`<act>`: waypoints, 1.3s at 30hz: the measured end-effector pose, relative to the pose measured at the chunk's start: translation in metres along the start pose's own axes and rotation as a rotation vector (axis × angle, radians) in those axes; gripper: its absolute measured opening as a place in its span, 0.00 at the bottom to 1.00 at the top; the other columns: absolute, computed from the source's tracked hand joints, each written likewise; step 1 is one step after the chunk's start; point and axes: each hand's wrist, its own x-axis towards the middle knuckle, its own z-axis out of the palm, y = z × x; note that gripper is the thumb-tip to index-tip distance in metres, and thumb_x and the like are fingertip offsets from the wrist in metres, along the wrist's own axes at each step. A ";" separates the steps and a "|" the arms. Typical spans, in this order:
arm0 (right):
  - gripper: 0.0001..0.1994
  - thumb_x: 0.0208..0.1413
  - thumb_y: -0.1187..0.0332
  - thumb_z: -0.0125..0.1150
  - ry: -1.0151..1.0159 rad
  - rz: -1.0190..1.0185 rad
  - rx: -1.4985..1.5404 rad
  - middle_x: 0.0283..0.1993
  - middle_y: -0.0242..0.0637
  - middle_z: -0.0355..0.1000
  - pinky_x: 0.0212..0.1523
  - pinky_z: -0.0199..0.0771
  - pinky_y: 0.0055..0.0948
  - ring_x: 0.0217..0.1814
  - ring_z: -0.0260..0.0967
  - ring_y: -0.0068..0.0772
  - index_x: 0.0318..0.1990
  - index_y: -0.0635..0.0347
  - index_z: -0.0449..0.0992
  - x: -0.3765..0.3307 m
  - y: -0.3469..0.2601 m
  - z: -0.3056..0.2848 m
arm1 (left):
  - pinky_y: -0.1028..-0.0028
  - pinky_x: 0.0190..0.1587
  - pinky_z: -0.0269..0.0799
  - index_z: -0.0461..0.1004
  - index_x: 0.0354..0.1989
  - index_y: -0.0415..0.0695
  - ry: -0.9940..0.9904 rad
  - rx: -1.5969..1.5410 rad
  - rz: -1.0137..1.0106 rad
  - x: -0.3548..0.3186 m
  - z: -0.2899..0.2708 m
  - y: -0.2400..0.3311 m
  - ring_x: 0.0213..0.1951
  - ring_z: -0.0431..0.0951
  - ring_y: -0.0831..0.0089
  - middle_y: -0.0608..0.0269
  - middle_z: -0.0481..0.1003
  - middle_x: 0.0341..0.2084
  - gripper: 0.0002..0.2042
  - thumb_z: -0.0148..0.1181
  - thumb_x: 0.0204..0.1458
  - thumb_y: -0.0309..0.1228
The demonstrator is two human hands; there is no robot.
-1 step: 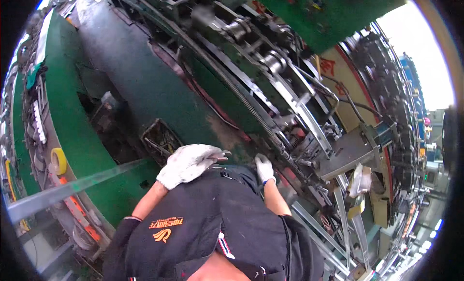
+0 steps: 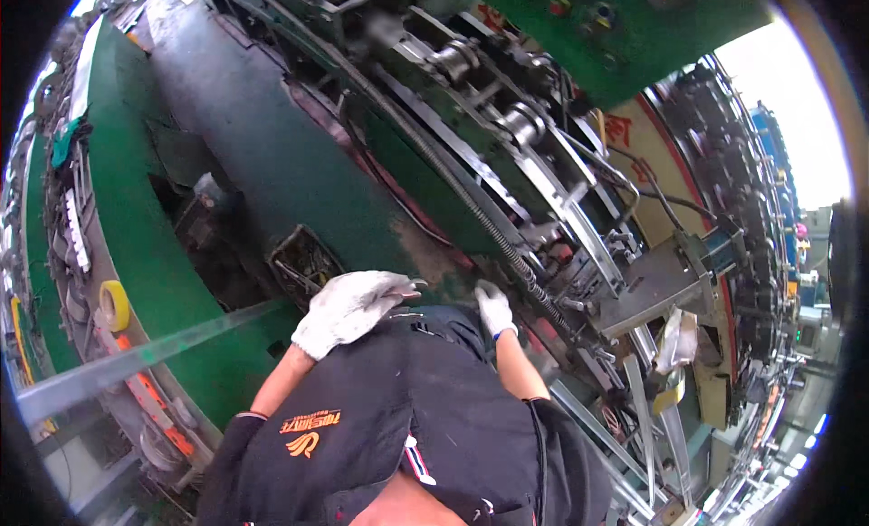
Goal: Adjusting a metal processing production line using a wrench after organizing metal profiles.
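Note:
My left hand (image 2: 355, 310), in a white knit work glove, is held in front of my waist with the fingers pointing right. Those fingers are closed together; small greyish tips stick out past them, and I cannot make out what they belong to. On the right, my right hand (image 2: 495, 310) wears a similar white glove and hangs low beside the machine frame. Its fingers stretch forward, with nothing visible in them. A long coiled spring (image 2: 463, 196) on the machine runs down close to that hand.
A conveyor-like machine with metal rollers (image 2: 455, 62) and rails fills the right side. A green floor walkway (image 2: 240, 132) leads away on the left. Beside it are an open box of dark parts (image 2: 306, 259), a grey metal bar (image 2: 145, 352) and a yellow tape roll (image 2: 114, 305).
The view has shifted very slightly. My left hand has drawn a little to the left, and my right hand is slightly farther forward.

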 end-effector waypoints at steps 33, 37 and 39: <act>0.19 0.70 0.63 0.51 -1.088 -0.659 0.184 0.60 0.42 0.78 0.65 0.71 0.34 0.61 0.75 0.33 0.62 0.59 0.77 0.322 -0.762 0.225 | 0.63 0.47 0.77 0.79 0.55 0.44 0.474 -0.155 -0.473 0.123 -0.459 -0.255 0.43 0.84 0.59 0.49 0.82 0.40 0.16 0.57 0.67 0.40; 0.17 0.70 0.66 0.54 -1.044 -0.681 0.277 0.58 0.40 0.78 0.57 0.76 0.32 0.55 0.76 0.31 0.59 0.64 0.78 0.354 -0.813 0.282 | 0.60 0.44 0.75 0.78 0.52 0.43 0.455 -0.157 -0.527 0.125 -0.522 -0.321 0.42 0.83 0.54 0.48 0.81 0.38 0.19 0.57 0.66 0.45; 0.15 0.68 0.67 0.57 -1.052 -0.763 0.153 0.56 0.39 0.79 0.55 0.77 0.30 0.53 0.76 0.29 0.56 0.65 0.80 0.369 -0.856 0.312 | 0.59 0.45 0.75 0.78 0.53 0.43 0.461 -0.113 -0.511 0.122 -0.562 -0.353 0.42 0.83 0.52 0.47 0.81 0.38 0.19 0.57 0.66 0.46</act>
